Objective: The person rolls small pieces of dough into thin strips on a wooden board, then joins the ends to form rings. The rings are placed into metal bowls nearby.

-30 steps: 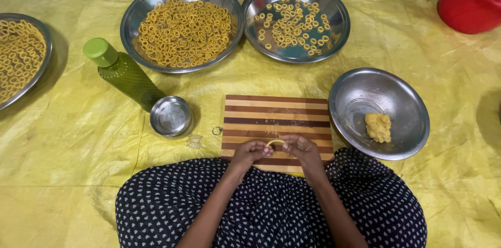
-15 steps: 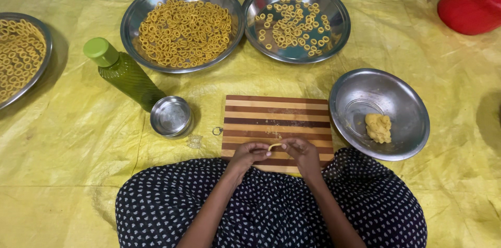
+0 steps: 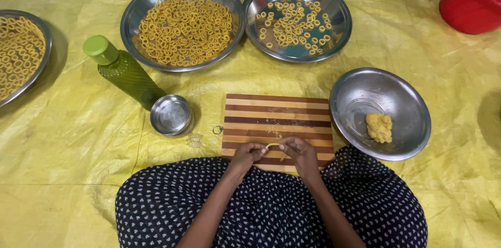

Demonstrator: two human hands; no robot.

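My left hand and my right hand meet over the near edge of a striped wooden board. Between their fingertips they pinch a thin curved strip of yellow dough. Right of the board a steel bowl holds a lump of yellow dough. Beyond the board, one steel plate is heaped with dough rings and another steel plate holds fewer rings.
A green bottle lies tilted at left beside a small steel cup. A third ring-filled plate sits at the far left edge. A red container stands at top right. Yellow sheet covers the floor.
The dough strip between my fingertips has shifted slightly and bent into more of a curve. Hands stay at the board's near edge.
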